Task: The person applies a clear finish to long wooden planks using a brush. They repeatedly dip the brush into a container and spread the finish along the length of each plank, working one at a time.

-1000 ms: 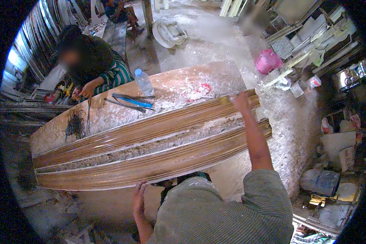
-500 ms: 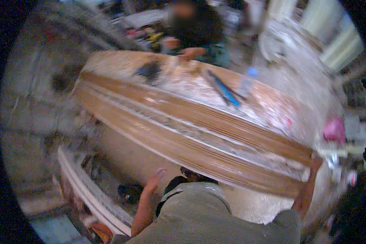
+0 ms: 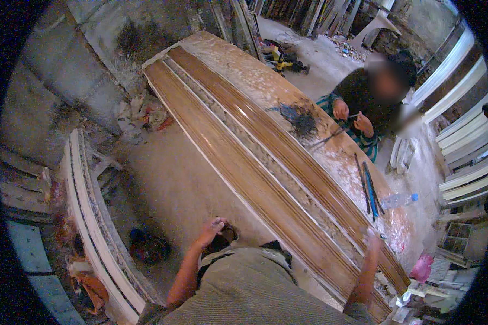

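Moulding (image 3: 287, 179), long and brown, laid lengthwise along the workbench (image 3: 238, 65). Right hand (image 3: 372, 240) resting on its near end, grip too blurred to tell; left hand (image 3: 211, 232) hanging loose, fingers spread, off the near edge. Seemingly mid-positioning; next likely needs both hands on it.

A long desk (image 3: 309, 95) runs from the far left to the near right in front of you. On its near edge lies a long moulded strip (image 3: 265, 168), along the full length of the desk. Your right hand (image 3: 372, 239) rests on the near end of this strip, and your left hand (image 3: 211, 232) hangs over the floor (image 3: 173, 184), apart from the desk. Behind the strip, on the desk, lie some thin tools (image 3: 367, 187), and a bottle (image 3: 398, 200) lies just right of them. Another person (image 3: 371, 105) sits behind the desk, hands on its far edge. On the floor at your left lies a curved moulding (image 3: 92, 216).
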Tool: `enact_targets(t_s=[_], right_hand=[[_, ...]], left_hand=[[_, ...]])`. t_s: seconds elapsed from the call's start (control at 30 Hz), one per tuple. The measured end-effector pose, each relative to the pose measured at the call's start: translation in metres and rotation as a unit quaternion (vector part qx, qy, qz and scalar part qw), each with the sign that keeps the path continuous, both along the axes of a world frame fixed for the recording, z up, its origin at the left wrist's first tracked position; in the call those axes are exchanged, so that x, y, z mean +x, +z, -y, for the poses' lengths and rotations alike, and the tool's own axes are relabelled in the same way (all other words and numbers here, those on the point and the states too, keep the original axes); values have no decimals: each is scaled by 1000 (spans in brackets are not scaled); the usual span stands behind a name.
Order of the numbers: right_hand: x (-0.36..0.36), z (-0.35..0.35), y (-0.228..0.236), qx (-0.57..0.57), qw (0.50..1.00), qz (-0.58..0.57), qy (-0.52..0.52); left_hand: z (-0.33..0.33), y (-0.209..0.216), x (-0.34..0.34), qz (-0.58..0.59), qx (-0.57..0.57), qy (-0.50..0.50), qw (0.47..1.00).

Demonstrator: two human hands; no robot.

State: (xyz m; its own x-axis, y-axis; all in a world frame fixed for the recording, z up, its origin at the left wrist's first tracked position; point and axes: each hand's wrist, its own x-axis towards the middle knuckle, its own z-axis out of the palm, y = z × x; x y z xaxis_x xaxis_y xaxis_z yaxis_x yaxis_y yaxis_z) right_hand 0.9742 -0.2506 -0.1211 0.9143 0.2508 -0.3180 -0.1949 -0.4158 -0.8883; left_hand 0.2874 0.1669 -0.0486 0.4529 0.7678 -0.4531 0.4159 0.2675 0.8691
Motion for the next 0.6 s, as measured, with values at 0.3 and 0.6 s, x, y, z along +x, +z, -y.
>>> enact_targets(t_s=[0.3,0.6], right_hand=[[-175,-466,35,169,972,-105,127],[-320,-869,67,268,952,-146,15]], left_hand=[[-194,61,-115,-38,5,49,998],[-366,11,-209,50,16,218,974]])
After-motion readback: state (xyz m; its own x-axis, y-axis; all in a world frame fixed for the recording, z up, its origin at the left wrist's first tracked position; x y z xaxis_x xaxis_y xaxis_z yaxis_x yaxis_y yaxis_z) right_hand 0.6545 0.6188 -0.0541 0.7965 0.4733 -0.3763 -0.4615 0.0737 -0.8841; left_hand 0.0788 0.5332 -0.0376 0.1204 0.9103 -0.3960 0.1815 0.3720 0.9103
